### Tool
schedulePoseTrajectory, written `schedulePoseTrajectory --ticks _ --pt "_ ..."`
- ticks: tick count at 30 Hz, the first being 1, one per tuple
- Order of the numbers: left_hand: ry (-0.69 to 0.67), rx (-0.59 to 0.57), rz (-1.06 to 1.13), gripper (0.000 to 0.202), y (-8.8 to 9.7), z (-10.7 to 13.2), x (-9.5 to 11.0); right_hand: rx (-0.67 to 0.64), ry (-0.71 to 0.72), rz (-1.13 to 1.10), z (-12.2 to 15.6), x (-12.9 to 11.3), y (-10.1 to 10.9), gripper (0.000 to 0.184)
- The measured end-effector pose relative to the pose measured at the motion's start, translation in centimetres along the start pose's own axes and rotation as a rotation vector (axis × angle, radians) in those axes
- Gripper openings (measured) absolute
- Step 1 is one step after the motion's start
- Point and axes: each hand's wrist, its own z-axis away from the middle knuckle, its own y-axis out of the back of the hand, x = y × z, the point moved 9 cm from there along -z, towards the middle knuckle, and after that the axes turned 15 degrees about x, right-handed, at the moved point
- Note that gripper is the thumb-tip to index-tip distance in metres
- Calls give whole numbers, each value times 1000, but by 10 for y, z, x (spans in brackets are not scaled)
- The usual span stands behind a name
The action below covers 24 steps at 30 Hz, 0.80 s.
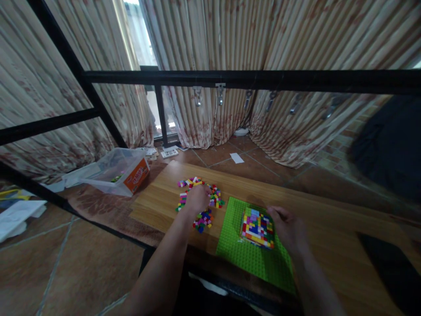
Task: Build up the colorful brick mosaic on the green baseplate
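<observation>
My left hand (198, 199) is over a loose pile of small colourful toy bricks (216, 196), its fingers curled down among them. Whatever those fingers pinch is hidden. On a green studded baseplate (230, 235) sits a square block built of many-coloured toy bricks (257, 228). My right hand (288, 226) is at the block's far right corner, thumb and fingers pressed together. I cannot make out whether a small brick is between them, or whether the fingertips touch the block.
The wooden table (332, 237) carries a dark flat object (391, 263) at the right. Left of the table stands a clear plastic bin (112, 169) with an orange label. A black metal frame bar (237, 79) with hanging clips crosses before the curtains. Paper (237, 158) lies on the tiled floor.
</observation>
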Motion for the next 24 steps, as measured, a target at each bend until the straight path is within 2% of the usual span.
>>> schedulePoseTrajectory --ticks 3,7,9,15,19,24 --pt "23 40 -34 30 5 -4 -7 -3 6 27 -1 2 -1 35" --pt "37 112 -63 42 12 -10 -15 -36 18 43 1 2 -4 37" --pt "5 122 -63 42 11 -10 -12 -38 31 49 1 1 -4 37" --pt "-167 111 -36 40 -7 -6 15 -29 67 69 2 -3 -5 36" --pt "-141 95 -32 30 -14 -5 17 -38 66 95 2 -4 -5 36" --pt "-91 117 -6 23 -8 -9 13 -33 17 43 3 -8 -2 36"
